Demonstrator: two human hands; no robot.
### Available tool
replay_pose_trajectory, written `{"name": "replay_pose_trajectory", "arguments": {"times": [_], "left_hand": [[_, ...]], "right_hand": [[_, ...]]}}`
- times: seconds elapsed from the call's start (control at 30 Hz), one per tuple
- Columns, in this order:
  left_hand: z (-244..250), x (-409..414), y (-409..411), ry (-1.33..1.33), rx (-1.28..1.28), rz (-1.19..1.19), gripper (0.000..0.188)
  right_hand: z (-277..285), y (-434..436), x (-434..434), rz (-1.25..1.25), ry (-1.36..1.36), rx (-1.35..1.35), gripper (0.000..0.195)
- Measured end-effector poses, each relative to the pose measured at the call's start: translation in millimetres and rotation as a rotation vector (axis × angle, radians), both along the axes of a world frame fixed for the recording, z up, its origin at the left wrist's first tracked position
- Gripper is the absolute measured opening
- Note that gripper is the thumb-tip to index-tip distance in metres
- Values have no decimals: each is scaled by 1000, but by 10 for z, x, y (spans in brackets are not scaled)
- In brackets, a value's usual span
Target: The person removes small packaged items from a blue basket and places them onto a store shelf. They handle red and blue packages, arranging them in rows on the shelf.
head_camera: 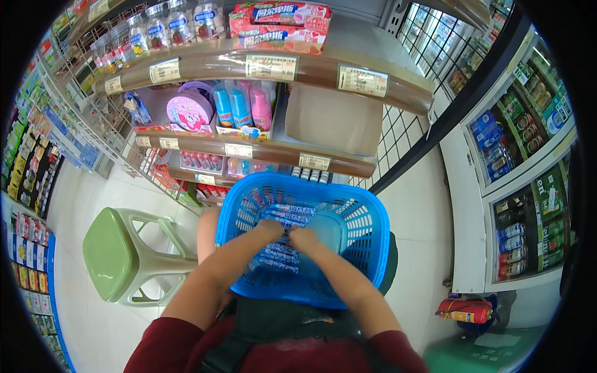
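Note:
A blue plastic shopping basket [373, 261] rests at my lap below the shelves. Several slim blue-and-white wrapped packets [282, 254] lie in a column on its floor, left of the middle. My left hand [270, 229] and my right hand [303, 238] are both inside the basket, close together over the middle of the column. Each has its fingers curled at the packets; whether either one grips a packet is hidden by the hands themselves.
Ahead stand shelves with brown price rails [322, 70], candy jars [179, 23], red boxes [280, 28] and a cardboard tray [333, 121]. A green stool [109, 254] is at left. At right are drinks coolers [489, 191] and a fire extinguisher [466, 311].

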State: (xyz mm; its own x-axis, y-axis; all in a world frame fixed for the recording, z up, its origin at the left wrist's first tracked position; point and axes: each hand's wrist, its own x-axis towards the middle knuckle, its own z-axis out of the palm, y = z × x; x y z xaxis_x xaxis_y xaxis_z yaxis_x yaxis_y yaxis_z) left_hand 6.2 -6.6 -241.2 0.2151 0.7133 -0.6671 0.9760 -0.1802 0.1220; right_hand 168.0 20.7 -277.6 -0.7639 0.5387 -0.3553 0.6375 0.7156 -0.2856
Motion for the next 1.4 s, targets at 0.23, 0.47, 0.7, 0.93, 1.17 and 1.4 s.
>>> {"name": "replay_pose_trajectory", "arguments": {"times": [0.23, 0.47, 0.7, 0.93, 1.17, 1.4], "left_hand": [[-272, -80, 12, -54, 46, 73, 22], [1276, -464, 183, -678, 114, 138, 32], [2177, -497, 26, -819, 177, 162, 38], [2490, -516, -41, -1068, 9, 369, 39], [2398, -432, -95, -1686, -197, 655, 45], [2311, 43, -120, -1897, 38, 662, 58]], "right_hand": [[-61, 59, -90, 86, -10, 130, 19], [1516, 526, 372, 10, 279, -111, 26], [2528, 357, 532, -32, 320, 18, 27], [2892, 327, 619, -168, 730, -120, 31], [2814, 217, 544, -684, 1264, -673, 35], [2834, 12, 264, -450, 1330, -378, 21]]}}
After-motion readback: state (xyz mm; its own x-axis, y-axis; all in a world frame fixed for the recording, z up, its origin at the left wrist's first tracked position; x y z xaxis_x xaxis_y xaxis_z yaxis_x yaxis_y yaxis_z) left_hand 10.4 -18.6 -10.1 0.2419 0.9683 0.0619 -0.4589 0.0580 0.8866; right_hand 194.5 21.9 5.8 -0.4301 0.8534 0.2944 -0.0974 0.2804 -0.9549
